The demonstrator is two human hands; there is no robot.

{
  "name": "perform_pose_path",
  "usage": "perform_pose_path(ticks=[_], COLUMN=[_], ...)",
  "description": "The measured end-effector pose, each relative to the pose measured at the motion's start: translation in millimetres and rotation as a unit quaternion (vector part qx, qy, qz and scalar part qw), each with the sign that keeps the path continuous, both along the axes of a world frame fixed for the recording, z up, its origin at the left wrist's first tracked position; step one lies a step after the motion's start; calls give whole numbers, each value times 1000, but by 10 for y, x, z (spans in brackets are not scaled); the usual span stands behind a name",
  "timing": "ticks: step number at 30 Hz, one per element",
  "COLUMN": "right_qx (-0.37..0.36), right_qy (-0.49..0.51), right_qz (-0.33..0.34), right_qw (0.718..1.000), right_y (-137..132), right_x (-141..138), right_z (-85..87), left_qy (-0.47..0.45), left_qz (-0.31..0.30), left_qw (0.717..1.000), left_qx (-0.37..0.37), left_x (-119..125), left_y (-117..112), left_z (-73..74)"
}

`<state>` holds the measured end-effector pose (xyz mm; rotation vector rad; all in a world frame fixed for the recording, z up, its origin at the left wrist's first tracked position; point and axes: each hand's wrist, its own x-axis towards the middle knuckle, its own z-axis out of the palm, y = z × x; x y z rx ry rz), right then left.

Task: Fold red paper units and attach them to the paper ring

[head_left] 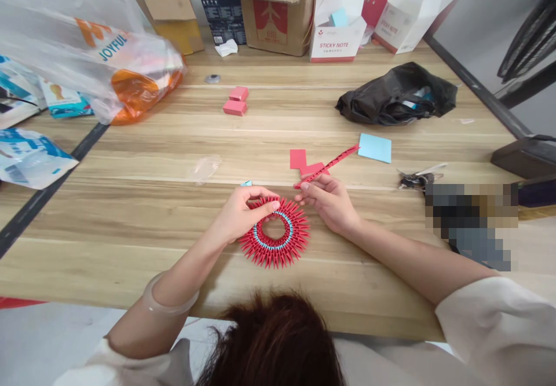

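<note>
A spiky ring of folded red paper pieces (278,256) with a light blue band round its inner part lies on the wooden table. My left hand (247,212) grips the ring's upper left edge between thumb and fingers. Just right of the ring, my right hand (325,201) pinches a long thin strip of nested red paper pieces (339,158), which slants up to the right. Beneath that strip lie red paper squares (297,158). A pad of light blue sticky notes (375,147) is by the strip's far end. One small blue folded piece (246,183) sits above my left hand.
Two red paper blocks (235,107) lie farther back. A black plastic bag (397,96) and keys (417,179) are on the right. Open cardboard boxes (278,24) and sticky note boxes (337,41) line the wall. A JOYFUL plastic bag (143,79) covers the back left.
</note>
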<state>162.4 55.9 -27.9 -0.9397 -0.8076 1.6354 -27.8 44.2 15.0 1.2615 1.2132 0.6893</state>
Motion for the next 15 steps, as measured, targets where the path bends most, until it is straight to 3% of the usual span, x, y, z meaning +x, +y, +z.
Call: perform_pose_path(ticks=[6, 11, 15], right_qx=[1, -21, -8], right_qy=[-2, 11, 6], right_qz=[-4, -41, -59], right_qw=[1000, 999, 998], right_y=[-7, -4, 4], right_x=[-8, -15, -13], right_z=[-1, -1, -2], left_qy=[-8, -79, -65], left_qz=[11, 13, 14], left_qw=[1000, 996, 996], left_qx=[15, -36, -56], left_x=[4, 6, 11], left_y=[2, 15, 13], left_z=[-32, -54, -59])
